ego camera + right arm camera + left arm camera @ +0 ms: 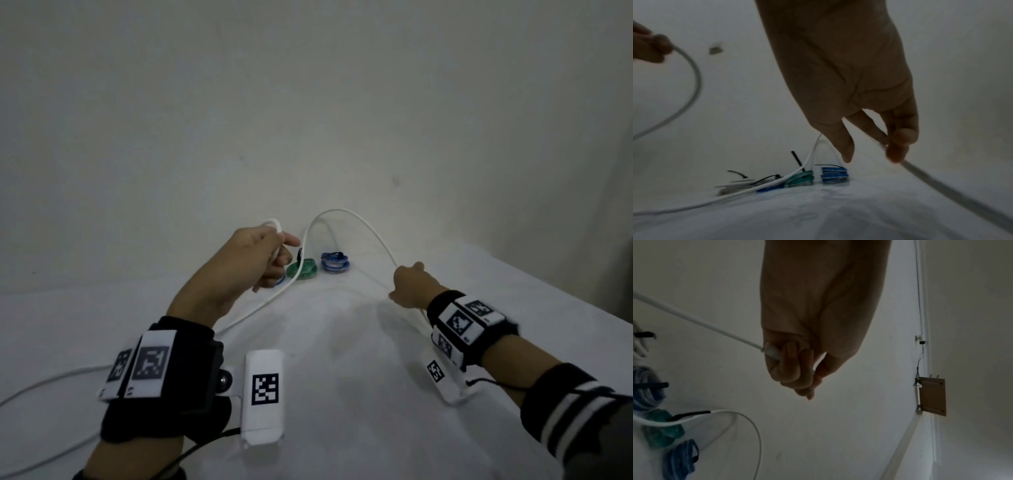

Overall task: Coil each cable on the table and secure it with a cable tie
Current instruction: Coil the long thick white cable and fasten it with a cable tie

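A long white cable [356, 219] arcs above the white table [342, 394] between my two hands. My left hand [263, 255] is raised at centre left and grips the cable's plug end [772, 352] in curled fingers. To the right and lower, my right hand [407, 287] pinches the cable [920, 172] between thumb and fingertips [898, 146]. The cable's slack trails across the table to the left [51, 380]. By the wall lie coiled, tied cables: a green coil [302, 269], a blue coil [335, 262] and another blue coil [279, 280] partly hidden behind my left hand.
A white wall [308, 102] rises just behind the coils. In the right wrist view a white tied coil [735, 185] lies left of the coloured ones, with black tie tails [797, 160] sticking up. The table's right edge [565, 298] runs diagonally. A wooden plate [932, 396] hangs on the wall.
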